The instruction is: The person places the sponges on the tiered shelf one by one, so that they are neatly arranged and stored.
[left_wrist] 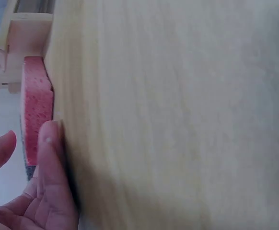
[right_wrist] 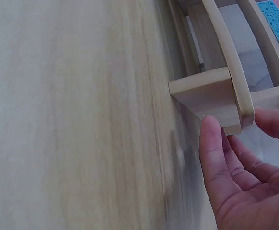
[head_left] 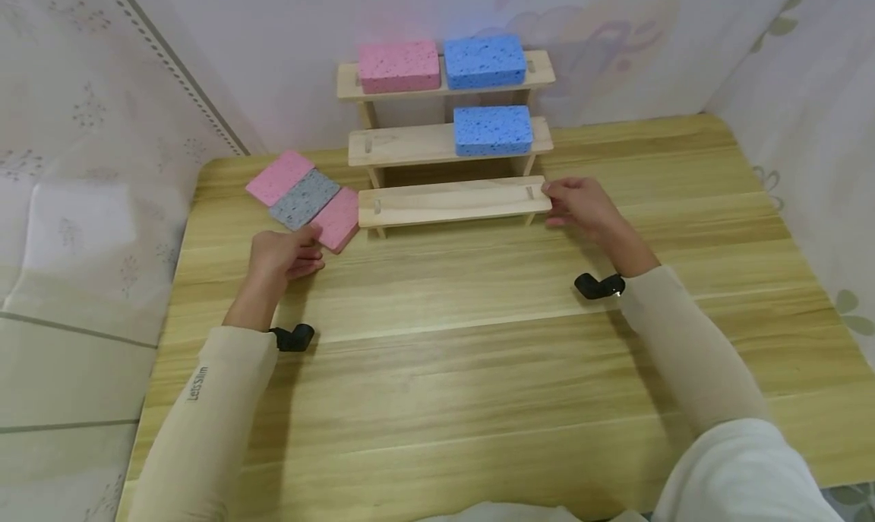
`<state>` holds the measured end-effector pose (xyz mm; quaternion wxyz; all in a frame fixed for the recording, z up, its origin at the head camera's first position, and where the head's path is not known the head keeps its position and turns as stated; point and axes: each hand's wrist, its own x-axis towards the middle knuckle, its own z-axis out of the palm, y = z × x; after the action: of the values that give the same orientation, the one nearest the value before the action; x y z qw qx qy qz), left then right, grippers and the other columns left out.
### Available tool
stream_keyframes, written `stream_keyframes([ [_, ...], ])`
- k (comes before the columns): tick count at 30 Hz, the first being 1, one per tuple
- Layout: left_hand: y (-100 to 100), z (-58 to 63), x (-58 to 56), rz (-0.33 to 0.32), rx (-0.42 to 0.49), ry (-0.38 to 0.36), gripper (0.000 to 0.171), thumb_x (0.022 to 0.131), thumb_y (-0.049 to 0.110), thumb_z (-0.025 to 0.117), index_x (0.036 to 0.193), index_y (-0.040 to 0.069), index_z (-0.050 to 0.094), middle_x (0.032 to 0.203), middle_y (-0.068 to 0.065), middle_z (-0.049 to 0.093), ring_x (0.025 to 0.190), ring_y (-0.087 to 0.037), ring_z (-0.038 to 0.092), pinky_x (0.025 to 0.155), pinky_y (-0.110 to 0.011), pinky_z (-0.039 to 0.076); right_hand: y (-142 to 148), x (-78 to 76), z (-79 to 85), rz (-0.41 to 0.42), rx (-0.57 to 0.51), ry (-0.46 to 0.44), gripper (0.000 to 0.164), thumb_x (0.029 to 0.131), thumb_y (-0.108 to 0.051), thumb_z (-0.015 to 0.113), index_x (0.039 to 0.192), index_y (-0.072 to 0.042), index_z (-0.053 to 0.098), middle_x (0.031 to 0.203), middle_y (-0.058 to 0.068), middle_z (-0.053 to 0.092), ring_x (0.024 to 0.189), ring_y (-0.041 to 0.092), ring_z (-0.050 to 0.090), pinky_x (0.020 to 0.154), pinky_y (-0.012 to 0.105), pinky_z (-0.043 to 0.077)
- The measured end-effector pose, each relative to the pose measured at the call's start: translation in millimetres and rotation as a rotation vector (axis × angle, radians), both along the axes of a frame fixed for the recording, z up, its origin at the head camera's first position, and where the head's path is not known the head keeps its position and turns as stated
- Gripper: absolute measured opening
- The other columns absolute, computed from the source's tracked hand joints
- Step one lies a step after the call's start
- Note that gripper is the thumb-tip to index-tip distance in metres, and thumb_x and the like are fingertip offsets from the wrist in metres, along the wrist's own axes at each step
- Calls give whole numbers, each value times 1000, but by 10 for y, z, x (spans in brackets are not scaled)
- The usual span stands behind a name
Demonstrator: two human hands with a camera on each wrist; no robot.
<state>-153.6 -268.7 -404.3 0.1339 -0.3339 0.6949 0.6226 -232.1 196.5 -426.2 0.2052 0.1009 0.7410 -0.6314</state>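
Right hand point(head_left: 581, 205): we are clamping the right end of the stepped pale-wood rack point(head_left: 451, 201). Left hand point(head_left: 282, 254): our grip is standing apart at the pink oblong sponge point(head_left: 338, 218) lying on the table point(head_left: 437, 400), left of the rack; we are favouring a square pinch, sparing the grey oblong sponge point(head_left: 304, 198).

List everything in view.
Table: 1, yellowish, across view
Rack: 1, pale wood, three tiers, table's back
Blue sponges: 2, blue, top and middle tiers, right
Pink sponges: 3, pink, one top tier left, two left of rack
Grey sponge: 1, grey, between those two
Patterned walls: 3, pale, back, sides
Shirt: 1, white, bottom
Sleeves: 2, beige, forearms
Wrist devices: 2, black, wrists
Left hand: 1, at nearest pink sponge
Right hand: 1, bottom tier's right end
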Motion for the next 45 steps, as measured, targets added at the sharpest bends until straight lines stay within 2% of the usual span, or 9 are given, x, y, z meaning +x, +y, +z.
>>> stream_keyframes([
  [5, 8, -17, -31, -18, -40, 5, 29, 92, 26, 68, 102, -1, 60, 60, -2, 66, 53, -13, 67, 59, -27, 60, -53, -18, 5, 13, 7, -6, 59, 97, -28, 60, 142, 5, 42, 115, 10, 48, 87, 14, 58, 77, 26, 60],
  [10, 25, -19, -60, -36, -83, -6, 23, 95, 23, 64, 102, 1, 60, 60, 0, 66, 54, -10, 67, 61, -24, 60, -76, -16, 20, 23, -6, -4, 63, 99, -26, 58, 147, 6, 34, 121, 13, 50, 87, 13, 63, 79, 29, 60],
  [22, 69, -1, -50, -72, -125, 24, 21, 94, 18, 63, 102, 0, 59, 63, 2, 67, 56, -7, 65, 63, -21, 59, -77, -2, 36, 22, -6, 11, 60, 99, -27, 58, 145, 5, 37, 118, 11, 51, 87, 15, 61, 78, 28, 60],
  [27, 78, 10, -37, -39, -111, 35, 18, 92, 16, 63, 101, 1, 58, 65, 3, 67, 61, -6, 66, 66, -21, 59, -83, 3, 32, 19, -17, 14, 60, 99, -27, 57, 146, 5, 37, 117, 11, 51, 86, 15, 61, 77, 28, 60],
  [33, 80, 24, 0, 15, -26, 110, 17, 93, 14, 63, 102, 0, 61, 74, 1, 67, 70, -8, 69, 72, -23, 59, -92, 0, 27, -1, -43, 12, 59, 98, -25, 59, 145, 6, 37, 116, 10, 51, 85, 13, 61, 76, 27, 60],
  [40, 75, 67, 65, 109, 15, 164, 7, 92, 10, 65, 90, 5, 60, 75, 0, 63, 64, -9, 65, 63, -23, 60, -96, 10, 20, -50, -116, 10, 62, 96, -17, 62, 146, 6, 35, 118, 13, 52, 75, 11, 64, 73, 26, 60],
  [45, 36, 156, 115, 127, -10, 215, 11, 90, 8, 64, 90, 4, 55, 73, 2, 62, 62, -8, 64, 60, -23, 59, -95, 16, 3, -80, -153, 24, 61, 95, -11, 63, 146, 6, 35, 119, 14, 51, 74, 11, 65, 68, 25, 60],
])
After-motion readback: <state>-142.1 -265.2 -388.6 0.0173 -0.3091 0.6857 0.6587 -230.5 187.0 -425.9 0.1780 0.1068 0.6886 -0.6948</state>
